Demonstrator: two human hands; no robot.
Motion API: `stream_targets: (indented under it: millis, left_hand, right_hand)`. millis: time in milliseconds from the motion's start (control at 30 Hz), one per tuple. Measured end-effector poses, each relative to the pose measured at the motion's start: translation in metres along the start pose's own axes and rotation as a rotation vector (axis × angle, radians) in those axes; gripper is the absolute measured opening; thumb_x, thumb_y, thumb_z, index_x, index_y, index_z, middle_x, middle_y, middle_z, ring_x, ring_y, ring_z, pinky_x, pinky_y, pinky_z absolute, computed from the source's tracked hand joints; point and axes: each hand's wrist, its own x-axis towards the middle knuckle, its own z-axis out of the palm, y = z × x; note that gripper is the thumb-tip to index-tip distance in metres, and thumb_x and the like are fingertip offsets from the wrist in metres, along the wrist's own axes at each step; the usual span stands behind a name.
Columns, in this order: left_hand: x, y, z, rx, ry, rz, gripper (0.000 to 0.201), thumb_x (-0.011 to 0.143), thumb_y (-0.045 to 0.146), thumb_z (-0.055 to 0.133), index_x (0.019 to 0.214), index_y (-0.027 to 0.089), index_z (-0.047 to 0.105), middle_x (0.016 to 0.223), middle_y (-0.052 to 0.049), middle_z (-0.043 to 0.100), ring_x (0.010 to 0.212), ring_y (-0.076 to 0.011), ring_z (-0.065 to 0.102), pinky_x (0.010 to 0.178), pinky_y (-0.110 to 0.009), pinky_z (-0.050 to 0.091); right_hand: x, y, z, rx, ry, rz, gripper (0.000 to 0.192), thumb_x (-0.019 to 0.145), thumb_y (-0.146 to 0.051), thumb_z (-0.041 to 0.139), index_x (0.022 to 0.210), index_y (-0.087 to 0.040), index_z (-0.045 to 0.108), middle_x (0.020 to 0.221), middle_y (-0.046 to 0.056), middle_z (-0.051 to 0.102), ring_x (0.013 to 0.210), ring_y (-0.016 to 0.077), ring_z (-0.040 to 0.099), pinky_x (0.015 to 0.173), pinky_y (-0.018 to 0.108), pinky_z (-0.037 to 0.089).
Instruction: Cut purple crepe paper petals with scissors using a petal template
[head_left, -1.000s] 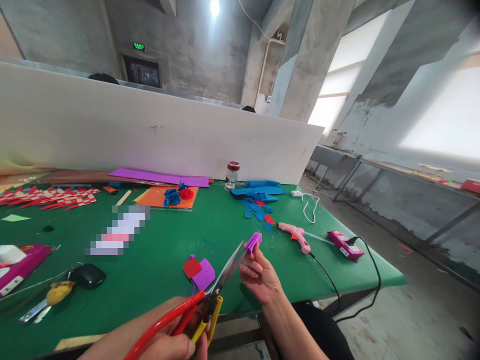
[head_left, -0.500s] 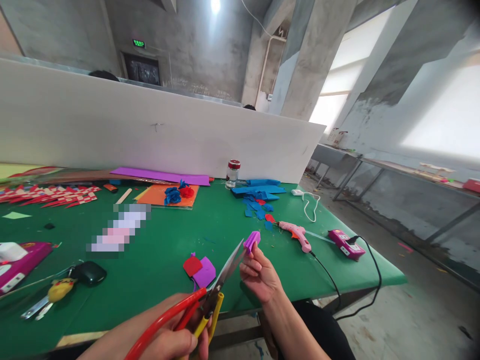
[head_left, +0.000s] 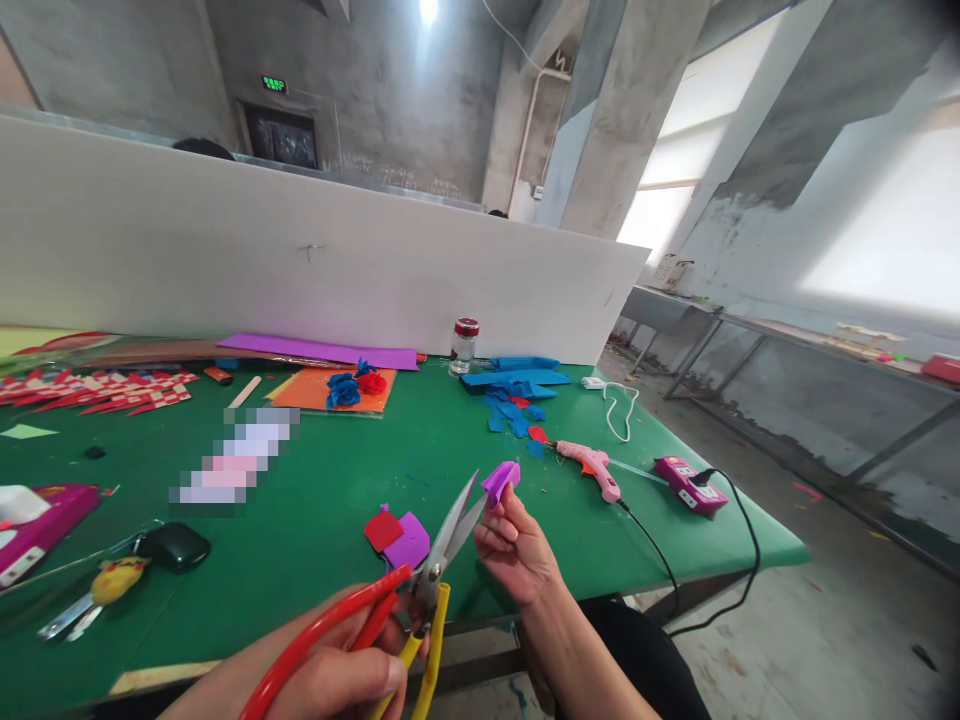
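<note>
Purple folded strip of thin sheet material (head_left: 500, 481) is up above the green-topped table (head_left: 315, 510), pinched between thumb and fingers of the right hand (head_left: 514, 548). Left hand (head_left: 337, 665) is wrapped around the metal scissors with one red and one yellow handle (head_left: 435, 575). Blades parted, tips up toward the purple strip; one tip right at its left edge, can't tell if touching. Near the blades on the table: red flat scrap (head_left: 383, 531) overlapping a purple flat piece (head_left: 409, 543). Pink glue gun (head_left: 589, 466) lies right of the right hand; blue scraps (head_left: 517, 414) beyond, clear jar with red lid (head_left: 464, 350) farther back.
</note>
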Motion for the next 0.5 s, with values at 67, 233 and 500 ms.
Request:
stream_targets:
  millis: [67, 233, 500]
  left_hand:
    - [-0.0002, -0.0005, -0.0001, 0.011, 0.014, -0.03, 0.028, 0.084, 0.027, 0.043, 0.065, 0.016, 0.061, 0.062, -0.004, 0.064, 0.061, -0.0157, 0.059, 0.066, -0.026, 0.048]
    - [-0.0008, -0.0005, 0.0014, -0.072, 0.027, -0.093, 0.025, 0.082, 0.03, 0.049, 0.064, 0.017, 0.059, 0.066, -0.004, 0.064, 0.057, -0.0149, 0.057, 0.065, -0.028, 0.048]
    - [0.0019, -0.0047, 0.0023, -0.056, 0.014, -0.032, 0.028, 0.084, 0.032, 0.048, 0.064, 0.016, 0.058, 0.061, -0.003, 0.061, 0.055, -0.0136, 0.056, 0.062, -0.024, 0.048]
  right_hand:
    - [0.0001, 0.0004, -0.0006, 0.015, 0.009, -0.002, 0.029, 0.069, -0.015, 0.084, 0.068, -0.016, 0.055, 0.052, -0.012, 0.043, 0.035, -0.0019, 0.029, 0.034, 0.009, 0.025]
    - [-0.0005, 0.0009, -0.0006, 0.023, 0.017, 0.001, 0.029, 0.07, -0.015, 0.083, 0.069, -0.016, 0.055, 0.054, -0.012, 0.046, 0.035, -0.0011, 0.03, 0.034, 0.01, 0.025]
    - [-0.0022, 0.003, 0.0041, -0.008, -0.024, 0.022, 0.032, 0.067, -0.02, 0.086, 0.068, -0.016, 0.054, 0.05, -0.013, 0.039, 0.036, -0.0007, 0.026, 0.035, 0.009, 0.024]
